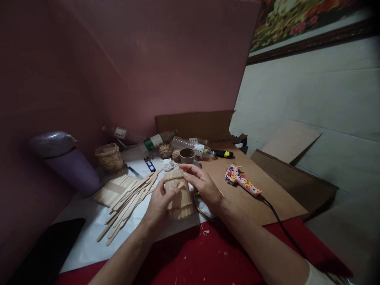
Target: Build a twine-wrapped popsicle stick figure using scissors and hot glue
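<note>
A small cup-shaped piece covered in wooden sticks [179, 202] stands upright at the centre front, with a band near its top and another near its base. My left hand [162, 200] grips it from the left, the thumb across its front. At its upper right edge is my right hand [203, 184], fingers bent at the rim; whether something small is pinched there is too small to tell. Loose wooden sticks [127, 209] fan out left of it, beside a banded bundle of sticks [114, 190]. A brown cup [187, 155] stands just behind.
A patterned glue gun [243, 180] with a black cord lies on cardboard [276, 202] at the right. Plastic bottles [190, 144], twine balls [165, 150] and a woven basket [109, 157] stand behind. A purple roll [69, 164] leans at the left.
</note>
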Motion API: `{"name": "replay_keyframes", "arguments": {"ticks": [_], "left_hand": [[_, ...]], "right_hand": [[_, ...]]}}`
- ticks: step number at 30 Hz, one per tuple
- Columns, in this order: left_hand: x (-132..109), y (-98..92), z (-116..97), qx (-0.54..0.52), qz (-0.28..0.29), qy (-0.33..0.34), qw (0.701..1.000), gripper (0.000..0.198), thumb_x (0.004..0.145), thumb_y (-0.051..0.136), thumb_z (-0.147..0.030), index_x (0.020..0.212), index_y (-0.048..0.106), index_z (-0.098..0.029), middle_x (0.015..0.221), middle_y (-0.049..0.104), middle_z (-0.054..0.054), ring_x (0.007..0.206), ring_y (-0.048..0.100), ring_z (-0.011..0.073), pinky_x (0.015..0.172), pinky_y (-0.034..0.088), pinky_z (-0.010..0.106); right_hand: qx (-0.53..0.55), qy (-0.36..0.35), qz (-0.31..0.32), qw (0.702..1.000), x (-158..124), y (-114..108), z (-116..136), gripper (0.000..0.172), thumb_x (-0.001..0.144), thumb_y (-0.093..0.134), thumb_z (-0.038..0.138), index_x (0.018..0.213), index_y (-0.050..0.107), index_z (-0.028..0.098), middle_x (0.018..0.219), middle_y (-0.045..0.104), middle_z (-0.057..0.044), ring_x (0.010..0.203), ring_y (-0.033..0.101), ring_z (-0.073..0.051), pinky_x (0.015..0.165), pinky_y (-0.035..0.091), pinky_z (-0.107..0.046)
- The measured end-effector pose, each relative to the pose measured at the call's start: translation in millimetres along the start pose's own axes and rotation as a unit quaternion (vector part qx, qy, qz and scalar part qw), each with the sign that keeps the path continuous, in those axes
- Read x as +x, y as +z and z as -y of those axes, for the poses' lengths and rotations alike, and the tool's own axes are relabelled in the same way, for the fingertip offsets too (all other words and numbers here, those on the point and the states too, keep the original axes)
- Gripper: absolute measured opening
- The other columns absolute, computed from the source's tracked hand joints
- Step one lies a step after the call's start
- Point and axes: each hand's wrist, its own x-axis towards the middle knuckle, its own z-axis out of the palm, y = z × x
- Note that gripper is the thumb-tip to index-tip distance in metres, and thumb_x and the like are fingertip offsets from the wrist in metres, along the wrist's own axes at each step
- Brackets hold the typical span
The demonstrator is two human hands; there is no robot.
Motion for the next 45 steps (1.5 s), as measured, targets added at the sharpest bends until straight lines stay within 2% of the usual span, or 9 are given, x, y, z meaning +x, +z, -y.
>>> {"name": "replay_keyframes", "arguments": {"ticks": [4,9,15,20,31,40,45], "left_hand": [[-0.5,-0.2,-1.0,-0.007,-0.009,0.008,1.000,0.048,0.070,0.071,-0.028,0.115,0.056,-0.019,0.100,0.070,0.008,0.080,0.067,0.0217,0.069,0.053,0.031],[-4.3,1.2,-5.9,-0.018,-0.010,0.000,1.000,0.048,0.071,0.070,-0.026,0.116,0.056,-0.020,0.099,0.069,0.006,0.082,0.066,0.0206,0.070,0.053,0.030],[-3.3,3.1,-7.9,-0.028,-0.020,0.011,0.999,0.050,0.069,0.072,-0.028,0.115,0.056,-0.019,0.099,0.069,0.007,0.078,0.066,0.0200,0.068,0.054,0.030],[-3.5,1.7,-6.2,-0.017,-0.016,0.020,1.000,0.048,0.070,0.072,-0.028,0.115,0.056,-0.020,0.097,0.069,0.006,0.078,0.066,0.0197,0.067,0.053,0.030],[-4.8,4.0,-9.0,-0.009,-0.017,0.037,0.999,0.051,0.071,0.073,-0.027,0.117,0.054,-0.018,0.100,0.068,0.008,0.080,0.065,0.0196,0.070,0.052,0.030],[-11.4,6.0,-13.9,-0.038,0.022,0.041,0.998,0.051,0.068,0.069,-0.018,0.118,0.055,-0.018,0.099,0.068,0.007,0.078,0.065,0.0190,0.065,0.051,0.026],[-9.4,7.9,-12.5,-0.031,-0.013,0.040,0.999,0.051,0.067,0.075,-0.027,0.113,0.057,-0.017,0.099,0.069,0.009,0.082,0.066,0.0216,0.068,0.053,0.029]], "right_hand": [[-0.069,-0.038,-0.030,0.996,-1.1,-0.4,0.7,0.032,0.077,0.061,0.031,0.108,0.061,0.023,0.111,0.062,-0.006,0.107,0.055,-0.024,0.088,0.045,-0.039],[-0.114,-0.063,-0.023,0.991,-3.7,-0.5,4.1,0.035,0.072,0.063,0.026,0.107,0.061,0.023,0.112,0.061,-0.005,0.107,0.054,-0.024,0.087,0.044,-0.039],[-0.158,-0.134,-0.051,0.977,-6.3,1.3,5.5,0.012,0.073,0.064,0.022,0.085,0.063,0.021,0.114,0.057,-0.007,0.110,0.052,-0.023,0.090,0.040,-0.038],[-0.208,-0.149,-0.049,0.965,-7.4,3.4,3.7,0.005,0.074,0.064,0.021,0.079,0.064,0.020,0.111,0.055,-0.008,0.110,0.052,-0.024,0.092,0.040,-0.039],[-0.189,-0.127,-0.053,0.972,-8.3,6.5,1.4,0.003,0.074,0.063,0.022,0.074,0.062,0.020,0.113,0.054,-0.009,0.111,0.051,-0.025,0.091,0.039,-0.040],[-0.160,-0.098,-0.043,0.981,-7.2,5.6,2.5,0.004,0.073,0.062,0.023,0.073,0.062,0.020,0.114,0.054,-0.009,0.111,0.051,-0.025,0.090,0.039,-0.040],[-0.158,-0.101,-0.045,0.981,-7.4,5.6,1.5,0.003,0.073,0.063,0.023,0.073,0.062,0.020,0.115,0.054,-0.009,0.112,0.051,-0.025,0.091,0.039,-0.040]]}}
